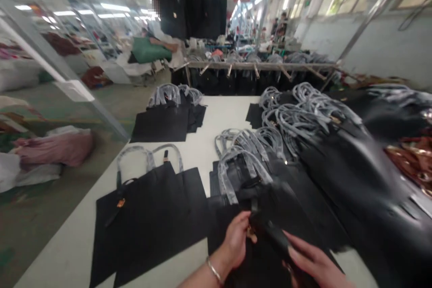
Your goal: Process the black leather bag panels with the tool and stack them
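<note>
A black handbag (263, 252) lies in front of me, with plastic-wrapped handles at its far end. My left hand (236, 238), a bracelet on its wrist, is closed at the bag's upper part, beside a small gold-coloured fitting (250, 234). My right hand (313, 256) grips the bag's dark edge on the right, thumb on top and other fingers partly hidden beneath. To the left lie flat black bags (158, 216), one bearing a strap with a gold-coloured buckle (120, 203).
More black bags (162, 121) lie at the white table's (222, 114) far left. A large heap of black bags (351, 171) covers the right side, near brown material (413, 162). Bags hang overhead (192, 13). A metal post (64, 67) slants at left; a rack (263, 66) stands behind.
</note>
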The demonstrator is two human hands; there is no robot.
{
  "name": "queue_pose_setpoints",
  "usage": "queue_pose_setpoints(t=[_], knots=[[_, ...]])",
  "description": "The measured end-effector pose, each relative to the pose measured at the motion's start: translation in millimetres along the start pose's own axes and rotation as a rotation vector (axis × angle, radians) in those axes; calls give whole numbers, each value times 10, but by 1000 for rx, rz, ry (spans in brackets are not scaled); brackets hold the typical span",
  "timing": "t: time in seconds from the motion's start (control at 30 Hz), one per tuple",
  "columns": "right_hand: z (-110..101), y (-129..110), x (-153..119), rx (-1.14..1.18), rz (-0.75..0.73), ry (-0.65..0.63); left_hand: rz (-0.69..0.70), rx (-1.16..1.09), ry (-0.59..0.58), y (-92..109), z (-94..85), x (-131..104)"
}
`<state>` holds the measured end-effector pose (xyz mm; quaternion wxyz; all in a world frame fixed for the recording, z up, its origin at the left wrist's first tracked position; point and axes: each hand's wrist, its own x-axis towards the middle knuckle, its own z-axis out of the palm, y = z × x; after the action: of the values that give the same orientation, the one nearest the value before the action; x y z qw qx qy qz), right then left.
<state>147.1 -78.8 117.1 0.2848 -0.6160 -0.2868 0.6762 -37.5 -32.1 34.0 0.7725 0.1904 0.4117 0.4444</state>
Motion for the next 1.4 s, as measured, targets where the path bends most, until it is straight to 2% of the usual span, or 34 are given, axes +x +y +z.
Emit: queue_pose_setpoints(t=[0.03,0.13,0.23,0.37,0.47,0.57,0.67,0.73,0.9,1.0,1.1,1.27,1.4], knots=[[28,-2,-52,28,26,17,-21,-19,-5,5,1,-37],[57,-117,-64,45,-23,108,-163,-113,-3,83,-12,-53],[5,-190,-103,34,-26,122,-252,-202,32,106,-43,-44],[3,-123,-210,39,59,18,-216,-188,59,19,-68,-29],[84,-77,-172,48,88,-32,-182,-126,79,-19,-71,-6],[134,-99,-101,34,49,36,-241,-174,33,-5,-83,4],[93,-141,-121,7,13,96,-304,-223,-23,-1,-101,-17],[33,-140,-178,-16,28,102,-255,-159,-19,-28,-103,-40],[-75,12,-284,-70,108,72,-53,77,129,-147,-75,-58],[-40,81,-280,-52,126,47,51,209,155,-207,-70,-52],[51,36,-253,-39,127,33,111,342,132,-241,-75,-53],[87,-42,-241,-59,60,111,157,399,221,-241,-76,-25],[40,44,-235,-42,110,45,183,409,104,-221,-73,-24]])
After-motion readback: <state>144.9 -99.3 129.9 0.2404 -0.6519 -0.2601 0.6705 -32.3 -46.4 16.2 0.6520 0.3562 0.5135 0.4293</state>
